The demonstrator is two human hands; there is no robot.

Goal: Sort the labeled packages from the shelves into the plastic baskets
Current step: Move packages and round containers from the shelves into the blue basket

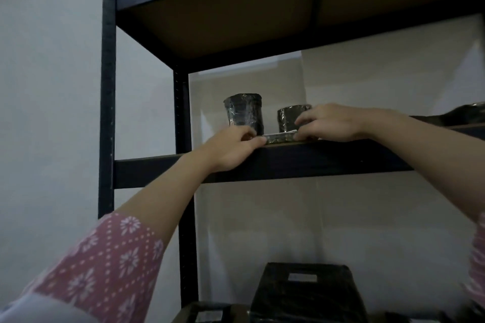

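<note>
A black metal shelf [301,162] carried two wrapped cylindrical packages [245,114] behind its front edge. Between the hands lay a flat labeled package [280,137]; the left hand [233,149] and right hand [333,123] pinched its opposite ends.

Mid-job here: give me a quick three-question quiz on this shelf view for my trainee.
1. True or false: both hands hold the flat package at the shelf edge.
2. How many upright wrapped packages stand behind it?
3. Which is taller: A) the left package B) the right package?

Key
1. True: the left hand and the right hand pinch its ends.
2. Two.
3. A.
</note>
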